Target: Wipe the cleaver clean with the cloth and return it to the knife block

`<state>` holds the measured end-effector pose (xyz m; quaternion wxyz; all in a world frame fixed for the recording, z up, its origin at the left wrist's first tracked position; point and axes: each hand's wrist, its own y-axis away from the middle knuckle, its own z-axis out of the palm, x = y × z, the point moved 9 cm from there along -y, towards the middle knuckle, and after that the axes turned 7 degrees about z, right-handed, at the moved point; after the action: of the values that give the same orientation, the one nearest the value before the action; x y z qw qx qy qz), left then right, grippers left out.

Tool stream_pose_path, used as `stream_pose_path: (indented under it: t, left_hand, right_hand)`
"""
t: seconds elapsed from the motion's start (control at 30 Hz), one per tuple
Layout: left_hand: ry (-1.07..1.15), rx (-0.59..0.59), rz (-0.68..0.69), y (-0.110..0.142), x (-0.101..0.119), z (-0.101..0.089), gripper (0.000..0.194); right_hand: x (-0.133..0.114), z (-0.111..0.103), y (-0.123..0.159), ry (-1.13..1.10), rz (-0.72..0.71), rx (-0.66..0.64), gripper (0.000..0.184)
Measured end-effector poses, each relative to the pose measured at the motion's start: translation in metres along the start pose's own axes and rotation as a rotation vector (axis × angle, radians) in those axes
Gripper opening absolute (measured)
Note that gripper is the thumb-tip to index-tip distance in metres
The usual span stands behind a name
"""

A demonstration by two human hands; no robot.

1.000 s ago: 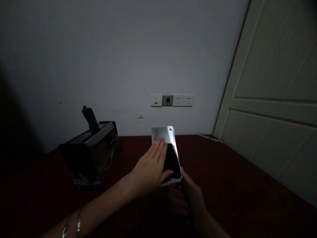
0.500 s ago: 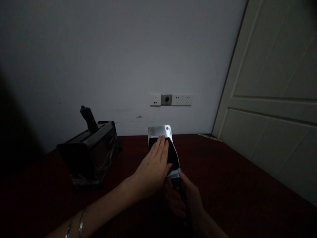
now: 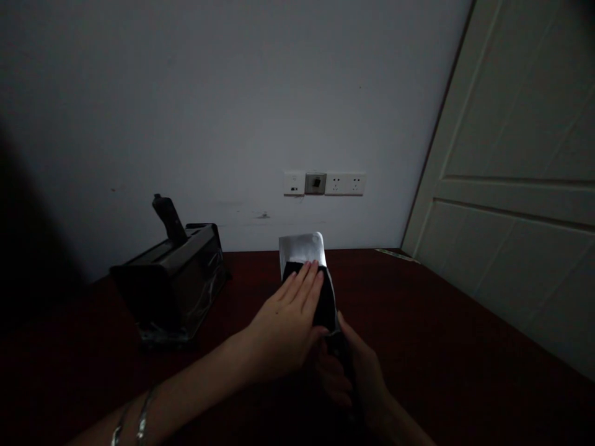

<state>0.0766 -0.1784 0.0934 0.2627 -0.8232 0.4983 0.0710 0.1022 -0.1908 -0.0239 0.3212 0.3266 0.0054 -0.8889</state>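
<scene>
In the middle of the head view a cleaver point(image 3: 303, 246) points up and away, its broad metal blade bright at the far end. A black cloth point(image 3: 328, 308) covers the lower part of the blade. My left hand point(image 3: 292, 319) lies flat on this cloth, fingers stretched out and side by side, thumb toward the handle. My right hand point(image 3: 365, 365) is wrapped round the cleaver's dark handle, with its thumb near the base of the blade. Shadow hides most of the handle.
At left on the dark red table point(image 3: 251, 279) stands a black knife block point(image 3: 186, 279), with a dark-handled knife point(image 3: 170, 218) upright in it. Wall sockets point(image 3: 344, 184) sit behind. A pale panelled door point(image 3: 511, 248) borders the table's right side.
My left hand and the cloth have slid slightly down the blade toward the handle, baring more metal at the far end. My right hand keeps its hold, and the view has shifted slightly.
</scene>
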Motion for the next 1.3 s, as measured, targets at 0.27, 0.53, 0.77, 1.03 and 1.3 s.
stream_pose_path:
  t: [0.27, 0.53, 0.77, 1.03, 1.3]
  left_hand:
    - [0.019, -0.028, -0.095, -0.007, -0.019, 0.003, 0.068]
    - [0.03, 0.005, -0.086, 0.0, -0.013, 0.004, 0.069]
    - [0.004, -0.01, -0.043, 0.003, 0.0, 0.003, 0.072]
    - [0.049, -0.041, -0.175, -0.003, -0.032, 0.003, 0.067]
    - [0.074, -0.118, -0.003, 0.009, -0.003, 0.013, 0.071]
  right_hand:
    - [0.008, -0.003, -0.004, 0.002, 0.048, 0.03, 0.052]
    - [0.007, -0.006, -0.002, -0.004, 0.014, 0.102, 0.051]
    - [0.015, -0.007, -0.005, 0.063, 0.052, 0.043, 0.054]
    - [0.015, -0.006, -0.006, 0.018, 0.043, 0.036, 0.05]
    - [0.012, -0.003, -0.006, -0.026, 0.058, -0.041, 0.049]
